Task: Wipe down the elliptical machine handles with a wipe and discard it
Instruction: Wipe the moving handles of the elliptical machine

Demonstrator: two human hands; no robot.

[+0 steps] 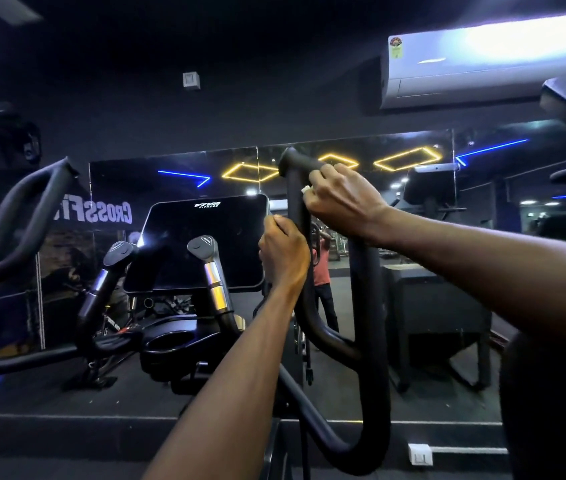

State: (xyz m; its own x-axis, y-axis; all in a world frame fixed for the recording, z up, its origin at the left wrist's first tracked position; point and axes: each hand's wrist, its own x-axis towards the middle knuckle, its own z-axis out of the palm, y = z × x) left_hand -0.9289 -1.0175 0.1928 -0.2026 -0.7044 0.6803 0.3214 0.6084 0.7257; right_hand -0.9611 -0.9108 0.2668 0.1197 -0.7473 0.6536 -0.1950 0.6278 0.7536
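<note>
My right hand [340,199] clutches the wipe [306,189] against the top of the right handle [366,306]; my left hand [285,254] grips the bar just below. Only a scrap of wipe shows past my fingers, so it could slip out, and the left handle [22,216], far off beyond my left hand, might get skipped

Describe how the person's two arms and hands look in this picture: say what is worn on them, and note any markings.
Both forearms are bare up to the frame's edge: no sleeves, gloves, watch or bands show. The left hand and right hand carry no rings or markings that I can see in the dim light. Dark clothing shows at the lower right, below the right arm.
</note>
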